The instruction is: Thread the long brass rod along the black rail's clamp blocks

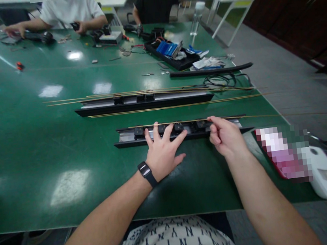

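A black and silver metal rail (127, 144) lies across the table in front of me, with several small black blocks (139, 132) set in its channel. My left hand (164, 152), with a dark watch on its wrist, is spread over the middle of the rail, fingertips on or just above it. Along the rail's far edge runs a thin brass-coloured rod (258, 116), reaching out past the table's right side. My right hand (224, 134) pinches this rod near the rail's right end, its other fingers curled in.
A second rail (146, 105) lies farther back, with several thin rods (176, 106) around it. Beyond are a black strip (210, 70), coiled cable (220, 80) and a black tray (170, 60). A phone (280, 152) is at right. Two people sit across the green table (21, 156).
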